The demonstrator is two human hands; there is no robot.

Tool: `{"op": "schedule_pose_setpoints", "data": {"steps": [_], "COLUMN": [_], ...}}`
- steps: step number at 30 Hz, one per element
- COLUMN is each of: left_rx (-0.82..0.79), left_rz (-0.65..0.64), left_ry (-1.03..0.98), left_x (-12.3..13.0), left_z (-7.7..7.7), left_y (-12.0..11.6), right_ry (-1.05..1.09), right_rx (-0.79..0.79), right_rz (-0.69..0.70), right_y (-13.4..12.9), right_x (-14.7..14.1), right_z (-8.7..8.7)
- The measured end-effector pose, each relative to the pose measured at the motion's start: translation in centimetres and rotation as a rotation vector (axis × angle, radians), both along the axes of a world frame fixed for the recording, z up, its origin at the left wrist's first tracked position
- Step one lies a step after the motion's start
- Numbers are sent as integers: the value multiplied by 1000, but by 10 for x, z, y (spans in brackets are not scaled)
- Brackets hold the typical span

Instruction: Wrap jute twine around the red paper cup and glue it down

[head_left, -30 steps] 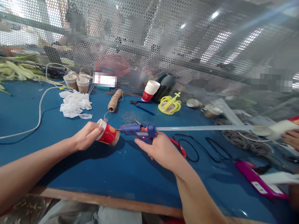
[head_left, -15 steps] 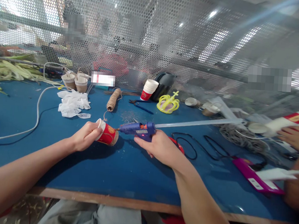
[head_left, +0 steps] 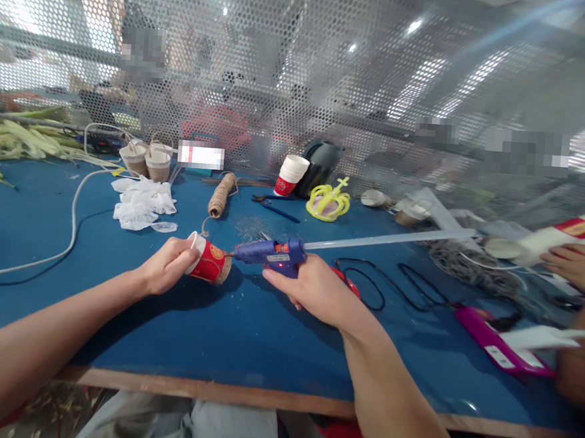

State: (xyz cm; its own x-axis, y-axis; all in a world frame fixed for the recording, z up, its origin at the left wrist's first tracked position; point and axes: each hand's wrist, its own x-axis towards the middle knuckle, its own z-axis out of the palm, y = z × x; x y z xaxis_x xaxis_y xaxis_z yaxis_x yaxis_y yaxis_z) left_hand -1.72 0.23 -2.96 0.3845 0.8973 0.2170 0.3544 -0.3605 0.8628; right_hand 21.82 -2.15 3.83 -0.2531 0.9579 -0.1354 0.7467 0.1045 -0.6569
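A red paper cup lies tilted on its side in my left hand, whose fingers pinch its white rim. Twine is wrapped round the base end of the cup. My right hand is wrapped round a blue glue gun, with its nozzle at the cup's twine-covered end. A long clear glue stick sticks out of the gun's back. From near the cup's rim a strand of twine runs to a twine roll behind it.
Behind stand stacked cups, a dark kettle, a yellow crown-shaped piece and pliers. White gloves lie left. At right are a purple power strip, cables and another person's hand.
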Motion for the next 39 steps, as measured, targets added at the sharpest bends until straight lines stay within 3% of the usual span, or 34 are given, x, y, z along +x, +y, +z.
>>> {"op": "schedule_pose_setpoints", "data": {"steps": [7, 13, 18, 21, 24, 29, 33, 39], "left_rx": [-120, -205, -221, -200, -136, 102, 223, 271], "left_rz": [81, 112, 130, 148, 126, 53, 14, -46], "left_ry": [-40, -97, -106, -128, -164, -201, -206, -156], "left_x": [1, 3, 3, 1, -1, -1, 0, 0], "left_z": [-2, 1, 0, -5, -7, 0, 4, 2], "left_y": [4, 2, 3, 4, 3, -5, -10, -12], "right_ry": [-19, -14, 1, 78, 289, 580, 351, 99], "right_rx": [20, 68, -4, -50, -78, 0, 80, 89], "right_rz": [-20, 72, 28, 39, 50, -165, -391, -485], "right_y": [-5, -8, -7, -1, 8, 37, 72, 115], "right_x": [-2, -2, -2, 2, 10, 25, 36, 48], "right_z": [3, 3, 3, 2, -3, -12, -20, -42]}}
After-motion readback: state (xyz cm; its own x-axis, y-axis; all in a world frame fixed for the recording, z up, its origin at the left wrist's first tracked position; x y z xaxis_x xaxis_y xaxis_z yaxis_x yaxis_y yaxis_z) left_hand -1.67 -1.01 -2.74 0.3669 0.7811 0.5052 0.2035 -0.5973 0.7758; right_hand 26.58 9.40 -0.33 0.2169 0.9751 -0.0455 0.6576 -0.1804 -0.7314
